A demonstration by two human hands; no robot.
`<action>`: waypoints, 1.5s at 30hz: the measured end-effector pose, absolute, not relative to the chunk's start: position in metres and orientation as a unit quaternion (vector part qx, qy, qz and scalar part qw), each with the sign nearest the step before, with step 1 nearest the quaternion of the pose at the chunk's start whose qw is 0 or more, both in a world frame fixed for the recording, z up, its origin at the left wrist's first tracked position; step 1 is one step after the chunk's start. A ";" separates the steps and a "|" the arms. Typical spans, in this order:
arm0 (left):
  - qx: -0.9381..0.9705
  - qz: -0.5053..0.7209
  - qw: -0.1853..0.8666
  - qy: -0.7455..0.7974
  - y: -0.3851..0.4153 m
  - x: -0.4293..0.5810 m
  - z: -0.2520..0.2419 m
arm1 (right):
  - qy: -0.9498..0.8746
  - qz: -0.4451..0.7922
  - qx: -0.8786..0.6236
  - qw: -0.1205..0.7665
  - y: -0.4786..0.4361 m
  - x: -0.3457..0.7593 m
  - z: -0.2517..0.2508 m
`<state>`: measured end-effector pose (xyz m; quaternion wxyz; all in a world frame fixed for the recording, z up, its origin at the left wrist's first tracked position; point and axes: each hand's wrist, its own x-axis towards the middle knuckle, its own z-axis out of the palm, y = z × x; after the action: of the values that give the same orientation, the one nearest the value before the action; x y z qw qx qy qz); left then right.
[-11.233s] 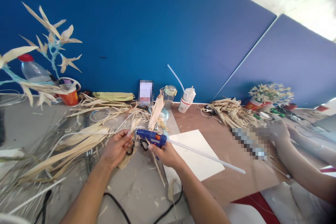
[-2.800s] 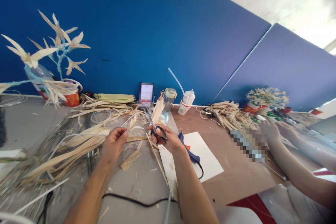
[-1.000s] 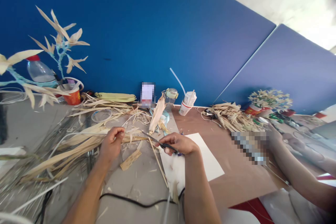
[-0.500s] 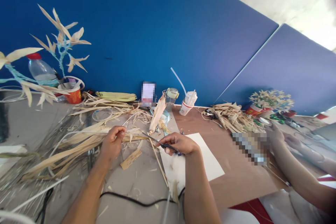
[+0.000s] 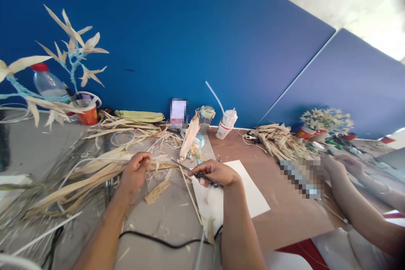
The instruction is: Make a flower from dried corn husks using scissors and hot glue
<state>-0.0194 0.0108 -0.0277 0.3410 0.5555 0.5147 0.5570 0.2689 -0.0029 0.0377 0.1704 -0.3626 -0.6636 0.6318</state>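
Note:
My right hand [image 5: 212, 173] grips a pair of dark scissors [image 5: 199, 174], whose narrow blades point left over the table. Left of the tips, my left hand [image 5: 136, 172] is closed, thumb and fingers pinched together; whatever lies between them is too small to make out. Long dry corn husks [image 5: 85, 181] spread under and beside that hand. A short flat piece of husk [image 5: 157, 191] lies between my forearms. Behind the scissors stands a pale husk bundle [image 5: 190, 137]. White paper [image 5: 249, 190] lies under my right wrist, and a thin stick [image 5: 190, 196] lies left of it.
Husk flowers on blue-wrapped stems [image 5: 74, 57] stand in a red cup [image 5: 87, 114] at left. A phone [image 5: 179, 114], a lidded jar [image 5: 207, 114] and a paper cup [image 5: 225, 130] line the blue partition. At right are a co-worker's hands [image 5: 335, 168]. A black cable [image 5: 167, 244] crosses in front.
My hands and the scissors hold almost the same place. At the right, the co-worker's hands have shifted slightly.

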 end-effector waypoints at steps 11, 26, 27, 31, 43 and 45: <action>0.517 0.568 0.407 0.494 0.010 -0.022 -0.023 | -0.642 0.667 -0.334 0.177 0.001 0.276 0.030; 0.548 0.491 0.517 0.437 0.001 -0.022 -0.013 | -0.615 0.730 -0.262 0.142 0.002 0.272 0.029; 0.553 0.481 0.528 0.429 0.001 -0.023 -0.013 | -0.613 0.733 -0.261 0.140 0.002 0.272 0.029; 0.558 0.461 0.540 0.430 0.001 -0.024 -0.015 | -0.608 0.739 -0.255 0.139 0.001 0.273 0.028; 0.555 0.464 0.543 0.427 0.002 -0.022 -0.012 | -0.632 0.725 -0.250 0.112 0.001 0.270 0.029; 0.557 0.464 0.539 0.428 0.002 -0.022 -0.012 | -0.631 0.725 -0.251 0.114 0.000 0.270 0.030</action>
<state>-0.0220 0.0022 -0.0121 0.5394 0.5571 0.4279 0.4643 0.2701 0.0002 0.0303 0.1141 -0.2511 -0.6310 0.7250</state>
